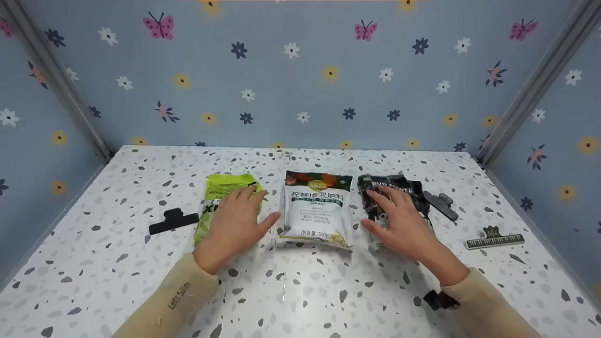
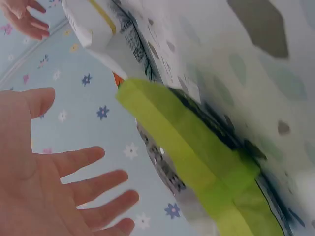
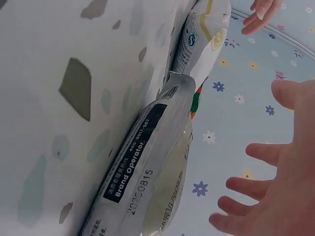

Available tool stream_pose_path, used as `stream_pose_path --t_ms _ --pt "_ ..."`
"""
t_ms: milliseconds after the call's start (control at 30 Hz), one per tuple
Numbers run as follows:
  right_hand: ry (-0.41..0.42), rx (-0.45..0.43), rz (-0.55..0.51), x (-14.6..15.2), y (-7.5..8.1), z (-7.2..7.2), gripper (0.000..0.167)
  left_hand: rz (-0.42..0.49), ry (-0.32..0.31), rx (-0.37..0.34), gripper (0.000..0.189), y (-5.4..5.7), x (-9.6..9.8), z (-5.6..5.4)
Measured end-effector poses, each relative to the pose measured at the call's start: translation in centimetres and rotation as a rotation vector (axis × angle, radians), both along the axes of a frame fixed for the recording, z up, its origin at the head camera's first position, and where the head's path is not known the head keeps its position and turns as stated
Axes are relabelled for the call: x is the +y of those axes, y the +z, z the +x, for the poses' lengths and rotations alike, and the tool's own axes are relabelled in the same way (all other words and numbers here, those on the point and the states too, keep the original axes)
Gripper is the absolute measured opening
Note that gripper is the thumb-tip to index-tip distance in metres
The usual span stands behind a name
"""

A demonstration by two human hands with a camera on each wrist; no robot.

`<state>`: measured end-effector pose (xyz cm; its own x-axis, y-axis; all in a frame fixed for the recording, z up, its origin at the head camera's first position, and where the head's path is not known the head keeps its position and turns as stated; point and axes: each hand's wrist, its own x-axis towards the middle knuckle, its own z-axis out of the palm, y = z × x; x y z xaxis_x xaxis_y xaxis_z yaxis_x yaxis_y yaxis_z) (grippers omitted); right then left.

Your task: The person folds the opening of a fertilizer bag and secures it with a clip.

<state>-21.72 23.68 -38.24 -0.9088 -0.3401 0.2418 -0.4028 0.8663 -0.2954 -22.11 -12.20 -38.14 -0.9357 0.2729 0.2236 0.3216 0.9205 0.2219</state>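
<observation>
My left hand (image 1: 237, 220) hovers over a lime-green bag (image 1: 225, 180) with its fingers spread. In the left wrist view, a gap shows between the fingers and the green bag (image 2: 182, 142). On the other side my right hand (image 1: 404, 223) is held over a black bag (image 1: 387, 180), fingers apart and holding nothing. The right wrist view shows the pale lower end of that bag (image 3: 147, 162), with the palm raised above it. Between the hands lies a white fertilizer bag (image 1: 317, 211) with a dark green top band and a 500g mark.
A black clip (image 1: 173, 221) lies left of the green bag. Beside the black bag is a dark grey clip (image 1: 442, 205), and farther right a clip with a piano-key pattern (image 1: 494, 238). A small dark object (image 1: 436, 299) is partly covered by the right sleeve. Patterned walls (image 1: 300, 80) enclose the speckled table (image 1: 300, 300).
</observation>
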Motion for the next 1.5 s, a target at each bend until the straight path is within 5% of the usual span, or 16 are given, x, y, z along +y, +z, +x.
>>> stream_pose_path --t_ms 333,667,1100,1500 --pt "0.06 -0.074 -0.172 -1.5 0.2 -1.1 0.053 0.193 0.103 -0.073 0.047 1.0 -5.0 -2.1" --pt "0.149 -0.155 -0.329 -6.3 0.6 -1.8 0.036 0.287 0.228 -0.211 0.062 0.1 -9.9 -2.6" --pt "0.133 -0.442 -0.476 -15.6 0.3 -3.4 0.044 0.329 0.252 -0.351 0.065 -0.5 -10.0 -3.8" --pt "0.093 -0.665 -0.609 -21.9 -1.2 -3.8 0.064 0.344 0.285 -0.378 0.063 -1.3 -10.4 -4.2"
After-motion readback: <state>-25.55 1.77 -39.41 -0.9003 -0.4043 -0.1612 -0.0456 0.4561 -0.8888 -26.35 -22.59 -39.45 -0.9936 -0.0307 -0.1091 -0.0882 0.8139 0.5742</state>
